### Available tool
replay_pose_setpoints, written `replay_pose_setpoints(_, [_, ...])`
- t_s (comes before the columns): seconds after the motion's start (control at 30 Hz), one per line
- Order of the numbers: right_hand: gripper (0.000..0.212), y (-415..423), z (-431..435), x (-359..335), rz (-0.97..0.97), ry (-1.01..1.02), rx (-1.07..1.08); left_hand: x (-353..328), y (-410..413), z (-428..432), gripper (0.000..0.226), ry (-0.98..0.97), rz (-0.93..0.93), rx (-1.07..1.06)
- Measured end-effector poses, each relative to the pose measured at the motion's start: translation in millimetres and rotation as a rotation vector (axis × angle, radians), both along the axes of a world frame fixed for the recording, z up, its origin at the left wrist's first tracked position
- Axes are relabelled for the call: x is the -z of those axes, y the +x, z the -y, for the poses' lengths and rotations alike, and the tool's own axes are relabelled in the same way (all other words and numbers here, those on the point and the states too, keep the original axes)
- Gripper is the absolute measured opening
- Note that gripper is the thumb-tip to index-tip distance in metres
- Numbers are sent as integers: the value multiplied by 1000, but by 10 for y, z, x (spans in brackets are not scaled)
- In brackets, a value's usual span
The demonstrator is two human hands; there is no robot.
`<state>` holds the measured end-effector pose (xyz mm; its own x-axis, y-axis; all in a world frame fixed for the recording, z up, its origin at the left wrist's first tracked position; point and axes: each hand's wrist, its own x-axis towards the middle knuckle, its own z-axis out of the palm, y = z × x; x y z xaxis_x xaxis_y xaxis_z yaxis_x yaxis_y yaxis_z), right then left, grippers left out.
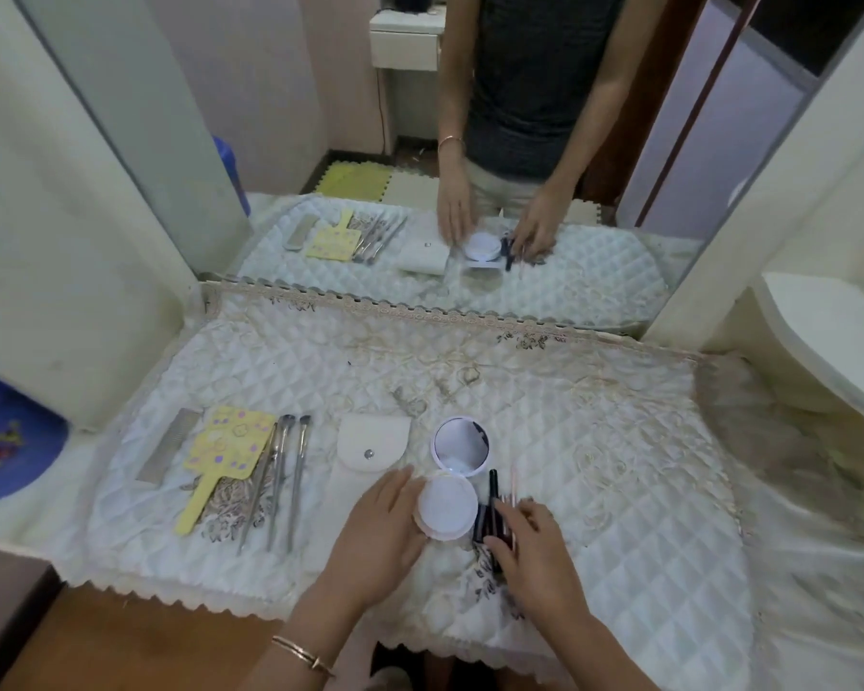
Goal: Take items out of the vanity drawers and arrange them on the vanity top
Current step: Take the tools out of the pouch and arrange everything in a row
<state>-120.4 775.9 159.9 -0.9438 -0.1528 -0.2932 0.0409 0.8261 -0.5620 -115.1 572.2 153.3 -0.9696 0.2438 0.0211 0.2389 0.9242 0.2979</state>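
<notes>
I look down on a vanity top covered by a white quilted cloth (594, 491) with a lace edge, where most of the arranging seems done. A row runs from left to centre: a silver metal comb (168, 443), a yellow flower-printed hand mirror (225, 456), a few silver-handled makeup brushes (280, 481) lying side by side, and a white snap-button pouch (370, 448). Next comes a round white compact (445, 508), lying open with its mirrored lid tipped back. My left hand (375, 541) rests against the compact's left side, fingers nearly straight and not closed round it. Just right of the compact, my right hand (534, 546) curls its fingers onto a small bundle of dark and pink cosmetic pencils (493, 506), apparently pinching them to line them up. I judge these are the pieces now being placed. The right half of the cloth is bare. No drawer is in view, so I cannot tell what remains inside
</notes>
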Motion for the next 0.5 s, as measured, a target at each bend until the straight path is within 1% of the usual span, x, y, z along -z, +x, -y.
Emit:
replay_pose_setpoints(0.1, [44,28,54,7,-41,-49,122,83,140,290,56,92,39,-133])
replay_pose_setpoints(0.13, [44,10,89,-5,-73,-48,165,111,144,392,61,107,58,-161])
replay_pose_setpoints(0.17, [45,-22,133,-25,-116,-26,191,122,131,481,71,111,84,-171])
replay_pose_setpoints(0.23, [53,-99,288,-89,-183,35,188,128,68,623,96,83,185,-131])
replay_pose_setpoints(0.3, [69,-156,527,-147,-212,98,112,94,16,722,108,49,324,-58])
replay_pose_setpoints(0.33, [77,-166,652,-155,-200,134,62,66,-9,753,111,24,361,-25])
replay_pose_setpoints(0.4, [88,-148,852,-141,-110,215,6,62,-20,811,114,-8,397,52])
replay_pose_setpoints(0.47, [89,-104,960,-116,-50,272,21,68,-25,860,113,7,405,115])
replay_pose_setpoints(0.5, [83,-71,989,-115,-44,287,44,73,-22,871,105,14,414,139])
